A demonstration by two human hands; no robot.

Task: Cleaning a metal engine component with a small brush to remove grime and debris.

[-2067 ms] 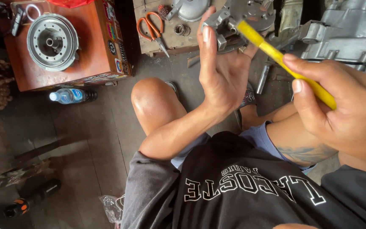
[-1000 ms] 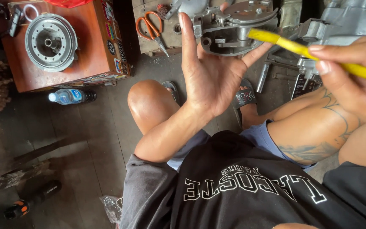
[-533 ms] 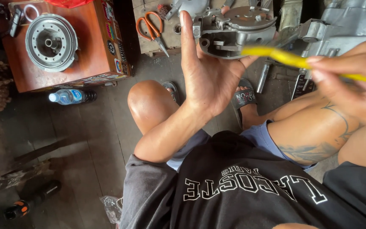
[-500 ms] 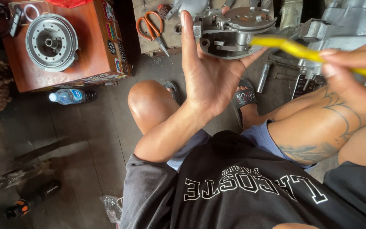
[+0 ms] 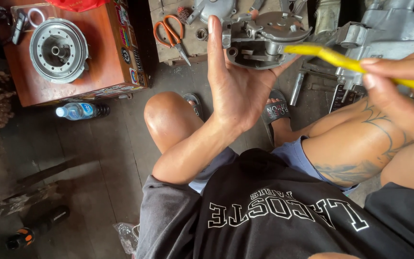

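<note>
My left hand (image 5: pixel 235 86) is raised in front of me, fingers spread, and holds a grey metal engine casing part (image 5: pixel 263 39) against its fingertips. My right hand (image 5: pixel 408 93) grips a long yellow tool (image 5: pixel 331 56). The tool's tip rests near the right side of the casing. I sit with bare knees over a dark wooden floor.
A round metal clutch drum (image 5: pixel 58 49) lies on a red-brown wooden box (image 5: pixel 106 52) at upper left. Orange-handled scissors (image 5: pixel 171 33) lie on a board beyond. A plastic water bottle (image 5: pixel 80 111) lies on the floor. A large grey engine block (image 5: pixel 389 33) stands at upper right.
My left hand has turned the casing so its flat face points up and lifted it slightly. My right hand has swung the yellow tool from upright to nearly level at the casing's side.
</note>
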